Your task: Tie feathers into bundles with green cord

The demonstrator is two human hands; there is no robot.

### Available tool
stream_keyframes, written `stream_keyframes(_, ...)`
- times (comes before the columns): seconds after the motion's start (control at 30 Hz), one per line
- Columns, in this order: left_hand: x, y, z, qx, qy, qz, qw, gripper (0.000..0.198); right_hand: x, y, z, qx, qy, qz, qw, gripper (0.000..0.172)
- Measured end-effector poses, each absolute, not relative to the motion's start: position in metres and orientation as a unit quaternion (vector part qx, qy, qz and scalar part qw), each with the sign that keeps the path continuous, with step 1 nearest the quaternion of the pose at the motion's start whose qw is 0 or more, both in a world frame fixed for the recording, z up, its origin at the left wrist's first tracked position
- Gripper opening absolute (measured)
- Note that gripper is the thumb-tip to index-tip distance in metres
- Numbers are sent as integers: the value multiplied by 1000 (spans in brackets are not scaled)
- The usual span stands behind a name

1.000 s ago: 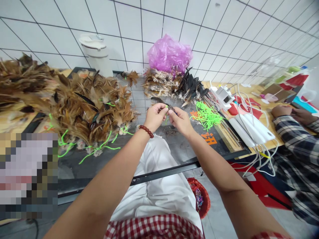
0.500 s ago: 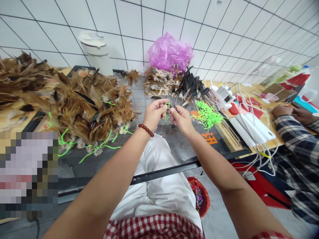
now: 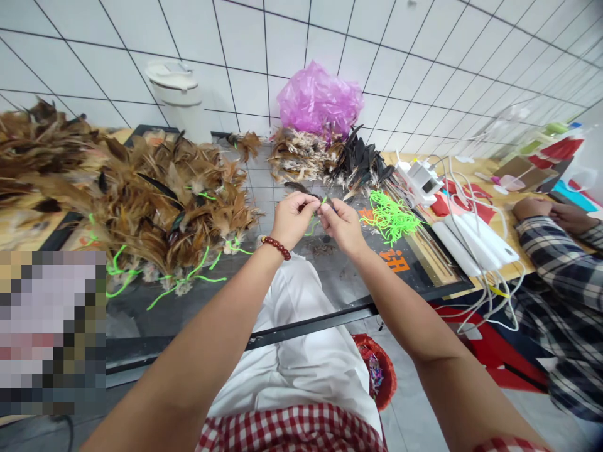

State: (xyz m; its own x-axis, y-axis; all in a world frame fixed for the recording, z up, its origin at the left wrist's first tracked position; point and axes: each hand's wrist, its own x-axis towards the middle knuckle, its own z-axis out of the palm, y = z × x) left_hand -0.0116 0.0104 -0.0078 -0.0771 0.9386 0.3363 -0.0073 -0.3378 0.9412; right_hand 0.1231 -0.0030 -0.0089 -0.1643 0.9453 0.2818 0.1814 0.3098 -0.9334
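Several feathers [image 3: 141, 176] left of purple bag [image 3: 320, 97] appear tied; before it, left hand [image 3: 293, 221] and right hand [image 3: 343, 227] pinch green cord [image 3: 323, 200], seemingly unfinished.

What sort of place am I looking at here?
Probably a small craft workshop, perhaps for feather work: a large heap of brown feathers and a tangle of bright green string share a long workbench.

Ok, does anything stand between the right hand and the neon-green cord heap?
Nothing visible stands between the right hand and the neon-green cord heap; it lies close by on the right.
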Motion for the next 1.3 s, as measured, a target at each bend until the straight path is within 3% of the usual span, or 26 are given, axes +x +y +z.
stream_keyframes(0.23, -9, 8, -8, 526, 443, 582, 435, 7, 124, -3, -2, -412, -595, 407, 558, 35)
stream_keyframes(0.57, -6, 0, 2, 449, 357, 542, 614, 14, 127, 2, -6, -452, -616, 343, 547, 37)
stream_keyframes(1.3, -7, 2, 0, 363, 339, 596, 631, 18, 118, -3, -7, -479, -661, 300, 494, 36)
